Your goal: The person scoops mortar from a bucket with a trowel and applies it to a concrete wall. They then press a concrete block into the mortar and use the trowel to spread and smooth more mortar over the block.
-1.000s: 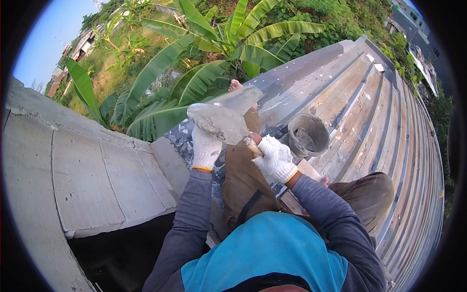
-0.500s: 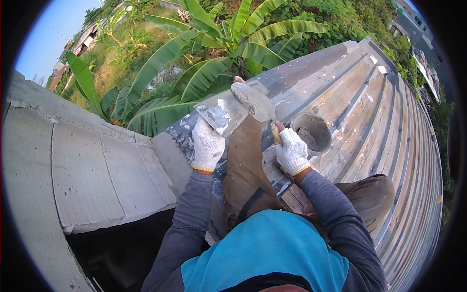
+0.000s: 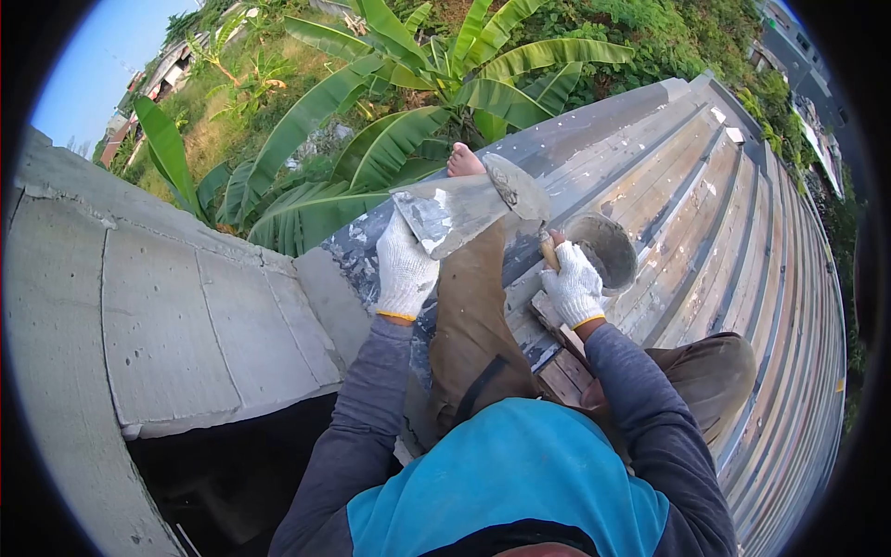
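Note:
My left hand (image 3: 406,271), in a white knit glove, is closed on the near left corner of a flat grey plate (image 3: 473,218) smeared with mortar. In my right hand (image 3: 573,286), also gloved, is the wooden handle of a trowel (image 3: 527,192). The trowel's blade lies at the plate's far right end, with wet mortar along its left edge. Just right of my right hand stands a round bucket (image 3: 633,269) with grey mortar inside. My left fingers are partly hidden behind the plate.
Beneath me is a ribbed metal roof (image 3: 705,213). A grey block wall (image 3: 167,316) rises at left, above a dark opening (image 3: 251,473). My outstretched leg (image 3: 471,316) ends in a bare foot (image 3: 464,161). Wooden pieces (image 3: 563,376) lie by my right forearm; banana plants (image 3: 399,139) grow beyond.
The trowel has shifted right across the plate to its far end, and my right hand has moved slightly right. The plate has tilted a little, and more of my bare foot shows.

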Demonstrator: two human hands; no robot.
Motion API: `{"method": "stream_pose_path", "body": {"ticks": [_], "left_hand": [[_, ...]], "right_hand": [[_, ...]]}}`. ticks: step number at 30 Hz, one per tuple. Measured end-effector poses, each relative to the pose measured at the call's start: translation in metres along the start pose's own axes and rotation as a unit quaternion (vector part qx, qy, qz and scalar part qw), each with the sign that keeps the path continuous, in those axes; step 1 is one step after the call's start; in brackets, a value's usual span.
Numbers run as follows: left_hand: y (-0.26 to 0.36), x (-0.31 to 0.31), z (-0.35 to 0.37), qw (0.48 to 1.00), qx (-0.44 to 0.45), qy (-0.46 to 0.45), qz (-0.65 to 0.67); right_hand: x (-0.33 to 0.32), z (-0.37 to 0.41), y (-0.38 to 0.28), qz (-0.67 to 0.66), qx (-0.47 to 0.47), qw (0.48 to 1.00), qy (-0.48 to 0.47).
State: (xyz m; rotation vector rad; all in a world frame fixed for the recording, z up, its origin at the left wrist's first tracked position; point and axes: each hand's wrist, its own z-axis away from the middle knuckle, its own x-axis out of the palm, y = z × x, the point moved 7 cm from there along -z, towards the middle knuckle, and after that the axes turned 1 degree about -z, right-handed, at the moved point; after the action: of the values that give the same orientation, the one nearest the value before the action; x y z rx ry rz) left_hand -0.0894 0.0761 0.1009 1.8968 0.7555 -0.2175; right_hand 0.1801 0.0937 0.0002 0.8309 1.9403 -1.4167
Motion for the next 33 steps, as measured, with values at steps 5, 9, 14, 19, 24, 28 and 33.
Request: {"method": "stream_pose_path", "body": {"ticks": [5,9,14,19,24,28,33], "left_hand": [[-0.004,0.059,-0.019,0.997,-0.044,-0.05,0.033],[-0.018,0.133,-0.022,0.984,-0.105,-0.115,0.085],[-0.035,0.254,-0.004,0.957,-0.184,-0.193,0.118],[-0.047,0.348,0.061,0.786,-0.483,-0.215,0.321],[-0.078,0.42,0.133,0.623,-0.592,-0.166,0.483],[-0.09,0.43,0.16,0.568,-0.617,-0.149,0.524],[-0.097,0.426,0.168,0.562,-0.583,-0.251,0.53]], "right_hand": [[-0.008,0.017,-0.051,-0.017,-0.015,0.998,-0.058],[-0.051,0.027,-0.028,-0.095,0.115,0.989,0.013],[-0.121,0.026,0.031,-0.045,0.226,0.963,0.137],[-0.121,0.047,0.066,-0.152,0.301,0.935,0.106],[-0.089,0.06,0.059,-0.3,0.387,0.871,0.04],[-0.078,0.063,0.06,-0.275,0.385,0.881,0.014],[-0.071,0.062,0.06,-0.269,0.369,0.889,0.007]]}}
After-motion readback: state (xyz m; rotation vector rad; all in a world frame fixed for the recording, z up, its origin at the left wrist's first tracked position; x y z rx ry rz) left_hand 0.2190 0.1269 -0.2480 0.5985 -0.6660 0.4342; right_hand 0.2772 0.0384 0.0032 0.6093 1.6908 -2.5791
